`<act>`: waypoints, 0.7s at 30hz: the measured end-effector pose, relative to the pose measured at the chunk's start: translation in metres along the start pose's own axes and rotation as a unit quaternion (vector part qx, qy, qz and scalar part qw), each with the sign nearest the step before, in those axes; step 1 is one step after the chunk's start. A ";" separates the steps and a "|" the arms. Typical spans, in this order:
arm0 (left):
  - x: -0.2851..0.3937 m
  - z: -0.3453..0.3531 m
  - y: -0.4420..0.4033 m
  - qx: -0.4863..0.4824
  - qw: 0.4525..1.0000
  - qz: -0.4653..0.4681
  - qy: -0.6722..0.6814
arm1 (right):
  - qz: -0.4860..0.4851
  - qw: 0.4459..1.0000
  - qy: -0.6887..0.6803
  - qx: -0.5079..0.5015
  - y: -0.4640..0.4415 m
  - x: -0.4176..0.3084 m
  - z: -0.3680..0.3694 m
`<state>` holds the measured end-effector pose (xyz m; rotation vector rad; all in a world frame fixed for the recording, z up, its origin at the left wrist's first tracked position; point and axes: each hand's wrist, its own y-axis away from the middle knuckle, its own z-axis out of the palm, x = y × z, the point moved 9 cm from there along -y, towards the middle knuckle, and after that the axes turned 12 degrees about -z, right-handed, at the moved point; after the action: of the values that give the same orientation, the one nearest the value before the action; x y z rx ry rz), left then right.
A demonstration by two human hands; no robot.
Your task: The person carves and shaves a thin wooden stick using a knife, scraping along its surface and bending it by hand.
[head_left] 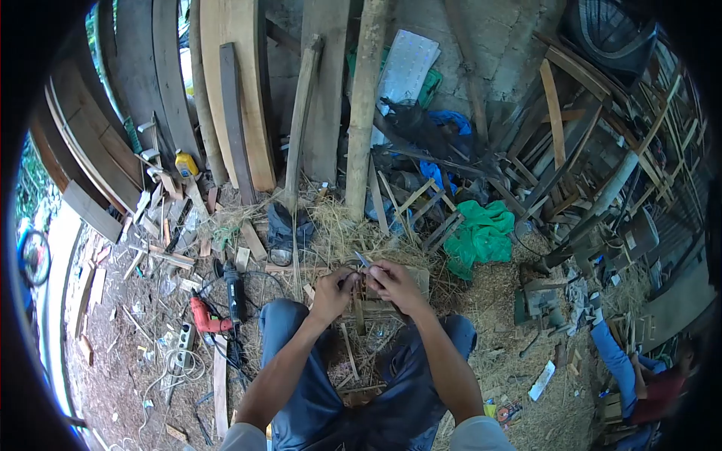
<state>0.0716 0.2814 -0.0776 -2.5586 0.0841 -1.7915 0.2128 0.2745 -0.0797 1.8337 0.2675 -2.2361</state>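
Note:
My right hand (396,286) is closed round a small knife (362,259), whose narrow grey blade points up and to the left. Close beside it, my left hand (332,296) has its fingers curled in a pinch; what lies in them is too small and hidden to name. A brown strip of wood (359,312) stands below and between the two hands, above my knees. A pale wooden block (412,283) is just behind my right hand.
On the left floor lie a red power drill (208,316), a dark angle grinder (234,292) and a power strip (180,349). A green plastic bag (481,234) lies ahead right. Boards (233,90) lean ahead; another person (647,383) sits at right.

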 end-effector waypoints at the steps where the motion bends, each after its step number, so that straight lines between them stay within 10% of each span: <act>1: -0.002 -0.002 -0.002 -0.005 1.000 -0.012 -0.007 | 0.004 1.000 0.003 -0.005 0.001 -0.001 0.002; 21: 0.008 0.008 0.004 -0.114 0.993 0.005 0.009 | 0.026 0.993 0.050 0.100 -0.003 0.013 -0.034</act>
<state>0.0821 0.2764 -0.0734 -2.6838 0.3193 -1.9043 0.2417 0.2864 -0.0995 2.0320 0.0117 -2.2074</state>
